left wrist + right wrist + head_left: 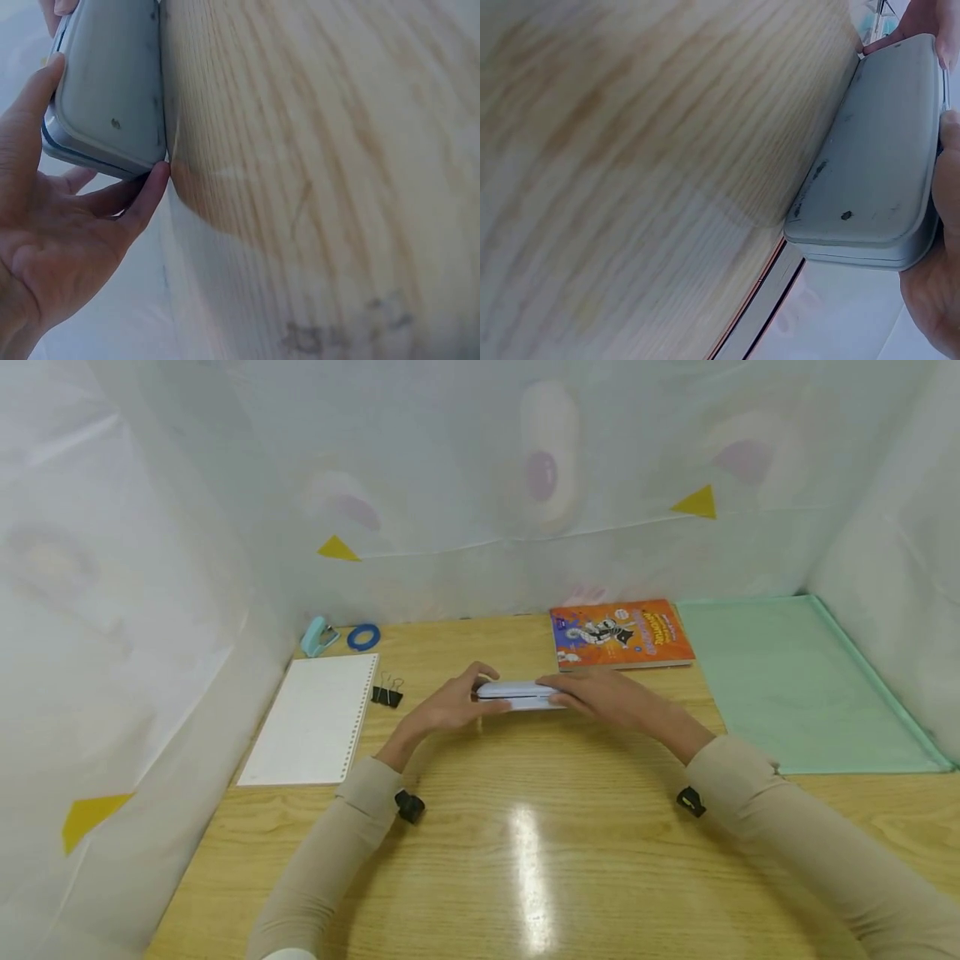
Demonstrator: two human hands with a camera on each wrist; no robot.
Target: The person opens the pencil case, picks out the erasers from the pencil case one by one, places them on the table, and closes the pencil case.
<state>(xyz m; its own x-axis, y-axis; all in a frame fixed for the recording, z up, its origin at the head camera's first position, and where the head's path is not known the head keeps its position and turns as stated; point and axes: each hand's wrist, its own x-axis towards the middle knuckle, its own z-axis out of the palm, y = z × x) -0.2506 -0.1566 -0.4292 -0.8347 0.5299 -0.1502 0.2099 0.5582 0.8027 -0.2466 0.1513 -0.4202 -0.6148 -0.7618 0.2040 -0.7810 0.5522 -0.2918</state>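
Note:
A pale blue-grey pencil box (517, 690) with rounded corners is held between both hands at the middle of the wooden table. Its left end is gripped by my left hand (447, 702), thumb on the near side. My right hand (615, 697) grips the other end. A narrow dark gap runs along the seam of the box in the head view. In the left wrist view, the scuffed face of the box (112, 82) stands on edge near the table, a fingertip touching the surface. The right wrist view shows the box (870, 157) with worn paint spots.
To the left lie a white spiral-hole notepad (311, 718), a black binder clip (387, 696), a blue tape roll (363, 637) and a light-blue stapler (318, 637). At the back right are an orange book (622, 633) and a green mat (810, 685). White sheeting (450, 468) walls the table.

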